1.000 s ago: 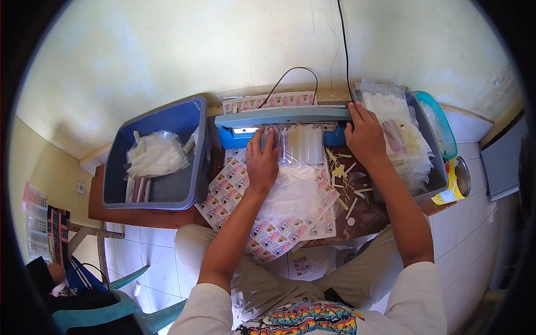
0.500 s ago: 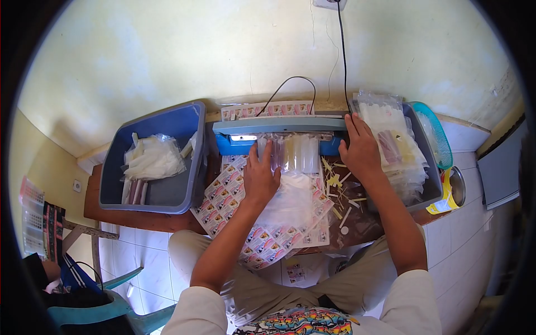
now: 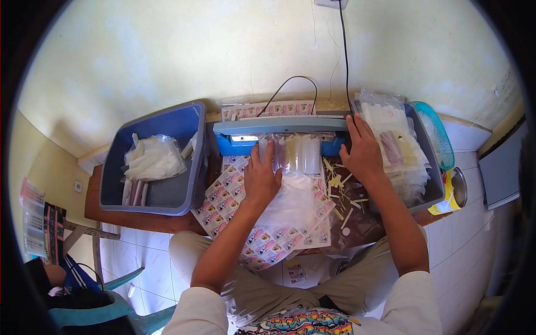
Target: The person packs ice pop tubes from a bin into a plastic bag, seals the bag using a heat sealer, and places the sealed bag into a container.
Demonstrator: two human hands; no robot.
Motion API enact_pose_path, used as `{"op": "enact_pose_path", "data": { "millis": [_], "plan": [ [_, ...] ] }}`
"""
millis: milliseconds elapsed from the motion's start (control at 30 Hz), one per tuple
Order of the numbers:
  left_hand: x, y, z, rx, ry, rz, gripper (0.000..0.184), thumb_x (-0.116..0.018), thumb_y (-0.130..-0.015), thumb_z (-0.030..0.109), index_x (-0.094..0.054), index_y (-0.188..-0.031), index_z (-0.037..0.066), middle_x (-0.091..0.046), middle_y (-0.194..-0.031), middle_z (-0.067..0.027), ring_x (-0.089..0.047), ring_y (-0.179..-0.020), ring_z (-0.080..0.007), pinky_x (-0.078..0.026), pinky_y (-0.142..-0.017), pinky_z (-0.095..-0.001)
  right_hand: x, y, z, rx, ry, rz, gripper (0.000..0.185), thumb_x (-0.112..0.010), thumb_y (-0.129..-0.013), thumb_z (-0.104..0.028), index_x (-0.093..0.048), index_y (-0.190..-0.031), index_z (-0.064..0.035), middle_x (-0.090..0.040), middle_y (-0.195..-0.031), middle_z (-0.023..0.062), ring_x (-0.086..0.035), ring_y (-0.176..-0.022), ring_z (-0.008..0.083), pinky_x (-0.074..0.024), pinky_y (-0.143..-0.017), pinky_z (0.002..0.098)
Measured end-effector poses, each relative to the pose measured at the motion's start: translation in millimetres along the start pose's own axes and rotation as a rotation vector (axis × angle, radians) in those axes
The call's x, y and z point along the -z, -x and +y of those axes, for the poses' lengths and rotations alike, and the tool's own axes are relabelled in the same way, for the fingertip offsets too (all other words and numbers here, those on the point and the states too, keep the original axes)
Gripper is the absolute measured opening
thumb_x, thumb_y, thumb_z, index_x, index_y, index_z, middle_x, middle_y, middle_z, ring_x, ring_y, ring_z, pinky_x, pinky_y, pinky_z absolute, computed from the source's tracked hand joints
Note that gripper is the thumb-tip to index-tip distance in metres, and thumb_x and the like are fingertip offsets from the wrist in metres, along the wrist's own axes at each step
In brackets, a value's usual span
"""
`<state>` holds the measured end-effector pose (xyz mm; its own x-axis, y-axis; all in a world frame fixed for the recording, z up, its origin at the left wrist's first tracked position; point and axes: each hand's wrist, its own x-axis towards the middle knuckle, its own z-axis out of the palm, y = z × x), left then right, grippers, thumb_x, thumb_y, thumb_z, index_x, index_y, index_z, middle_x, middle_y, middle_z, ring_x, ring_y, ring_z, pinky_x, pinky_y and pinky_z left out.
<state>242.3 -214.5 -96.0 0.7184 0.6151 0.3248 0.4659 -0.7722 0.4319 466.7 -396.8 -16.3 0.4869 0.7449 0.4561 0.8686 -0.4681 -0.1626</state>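
A blue impulse sealer (image 3: 234, 147) with a grey top bar (image 3: 279, 126) stands at the back of the table. Its bar is down across the top of a clear plastic bag (image 3: 301, 155), which holds a row of white, purple and yellowish sticks. My left hand (image 3: 262, 181) lies on the bag's left side, fingers stretched out and thumb apart. At the bar's right end, my right hand (image 3: 364, 151) rests with long fingers over it and the thumb against the sealer's base. Below, the bag's slack part (image 3: 286, 206) lies flat.
Left stands a grey-blue tub (image 3: 167, 207) with filled bags (image 3: 153, 159); right, another tub (image 3: 432, 195) piled with bags (image 3: 393, 145). Printed label sheets (image 3: 223, 195) and yellowish scraps (image 3: 336, 181) cover parts of the table. A green basket (image 3: 444, 145) and yellow can (image 3: 446, 192) are far right.
Nothing moves clearly; both hands stay at the sealer and the bar stays down. The whole view shifts very slightly.
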Motion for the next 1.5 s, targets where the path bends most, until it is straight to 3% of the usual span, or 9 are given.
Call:
{"op": "enact_pose_path", "data": {
  "millis": [767, 1067, 1133, 1167, 1233, 1267, 1333, 1367, 1500],
  "plan": [
    [1.5, -1.0, -1.2, -0.012, 0.002, -0.024, 0.096, -0.086, -0.086, 0.02, -0.035, -0.166, 0.012, -0.037, -0.157, -0.0378, -0.057, -0.13, -0.0571, -0.053, -0.106, -0.0572, 5.0, -3.0, -6.1, -0.01, 0.051, 0.016, 0.081, -0.08, -0.086, -0.019, -0.048, -0.158, 0.0016, -0.047, -0.163, 0.0236, -0.047, -0.15, 0.0378, -0.042, -0.124, 0.0436],
    [2.0, -1.1, -1.3, -0.009, 0.037, -0.025, 0.095, -0.086, -0.086, 0.018, -0.034, -0.166, 0.012, -0.037, -0.158, -0.0355, -0.059, -0.129, -0.0552, -0.054, -0.105, -0.0561, 26.9, -11.1, -16.4, -0.016, -0.047, 0.108, 0.069, -0.08, -0.087, -0.019, -0.058, -0.151, -0.0048, -0.05, -0.16, 0.0222, -0.046, -0.15, 0.0384, -0.0423, -0.123, 0.0473],
    [0.6, -0.3, -3.8, -0.006, 0.055, -0.024, 0.093, -0.086, -0.087, 0.018, -0.035, -0.165, 0.012, -0.037, -0.158, -0.0354, -0.059, -0.128, -0.0551, -0.054, -0.105, -0.0555, 25.8, -10.7, -20.5, -0.023, -0.218, 0.228, 0.052, -0.08, -0.086, -0.014, -0.065, -0.135, -0.0059, -0.057, -0.147, 0.0201, -0.052, -0.141, 0.0385, -0.0466, -0.116, 0.0488],
    [-2.3, -0.4, -6.4, -0.023, 0.097, 0.03, 0.088, -0.084, -0.088, 0.016, -0.038, -0.162, 0.009, -0.038, -0.157, -0.0347, -0.059, -0.127, -0.0544, -0.054, -0.105, -0.0544, 24.9, -10.0, -23.4, -0.025, -0.218, 0.23, 0.052, -0.08, -0.086, -0.014, -0.065, -0.135, -0.0059, -0.057, -0.147, 0.0201, -0.052, -0.141, 0.0385, -0.0466, -0.116, 0.0488],
    [-2.9, -2.0, -7.5, -0.04, 0.139, 0.084, 0.082, -0.083, -0.089, 0.015, -0.04, -0.159, 0.006, -0.04, -0.156, -0.034, -0.06, -0.125, -0.0536, -0.054, -0.104, -0.0534, 22.2, -7.7, -30.2, -0.03, -0.143, 0.399, 0.036, -0.08, -0.085, -0.01, -0.066, -0.118, -0.0051, -0.063, -0.124, 0.0176, -0.062, -0.119, 0.0362, -0.0525, -0.102, 0.0465],
    [-3.4, -3.3, -8.1, -0.005, 0.203, 0.1, 0.076, -0.081, -0.091, 0.013, -0.041, -0.155, 0.003, -0.042, -0.153, -0.0332, -0.061, -0.124, -0.0521, -0.054, -0.103, -0.0527, 19.2, -5.9, -32.7, -0.03, -0.143, 0.399, 0.036, -0.08, -0.085, -0.01, -0.066, -0.118, -0.0051, -0.063, -0.124, 0.0176, -0.062, -0.119, 0.0362, -0.0525, -0.102, 0.0465],
    [-5.5, -6.5, -11.4, 0.032, 0.265, 0.116, 0.071, -0.079, -0.092, 0.011, -0.042, -0.152, 0.0, -0.045, -0.15, -0.0325, -0.062, -0.122, -0.0505, -0.054, -0.101, -0.052, 5.6, -0.9, -36.2, -0.151, -0.549, 0.119, 0.031, -0.081, -0.084, -0.009, -0.064, -0.11, -0.0045, -0.063, -0.105, 0.0148, -0.065, -0.093, 0.0323, -0.055, -0.088, 0.0432],
    [-8.2, -8.8, -14.5, 0.037, 0.29, 0.155, 0.065, -0.078, -0.093, 0.011, -0.045, -0.148, -0.002, -0.049, -0.145, -0.032, -0.062, -0.12, -0.0503, -0.054, -0.099, -0.053, -6.5, 1.9, -36.1, -0.158, -0.589, 0.075, 0.037, -0.082, -0.085, -0.011, -0.064, -0.115, -0.0023, -0.067, -0.106, 0.0161, -0.07, -0.088, 0.0312, -0.0574, -0.085, 0.0415],
    [-16.0, -15.2, -24.2, 0.043, 0.36, 0.225, 0.053, -0.077, -0.095, 0.009, -0.05, -0.139, -0.004, -0.062, -0.129, -0.0297, -0.067, -0.113, -0.0459, -0.056, -0.095, -0.0514, -48.9, 15.6, -30.8, -0.239, -0.627, -0.121, 0.043, -0.084, -0.086, -0.015, -0.062, -0.12, 0.0007, -0.07, -0.114, 0.0201, -0.073, -0.095, 0.033, -0.0585, -0.087, 0.0431]
  ]
}}
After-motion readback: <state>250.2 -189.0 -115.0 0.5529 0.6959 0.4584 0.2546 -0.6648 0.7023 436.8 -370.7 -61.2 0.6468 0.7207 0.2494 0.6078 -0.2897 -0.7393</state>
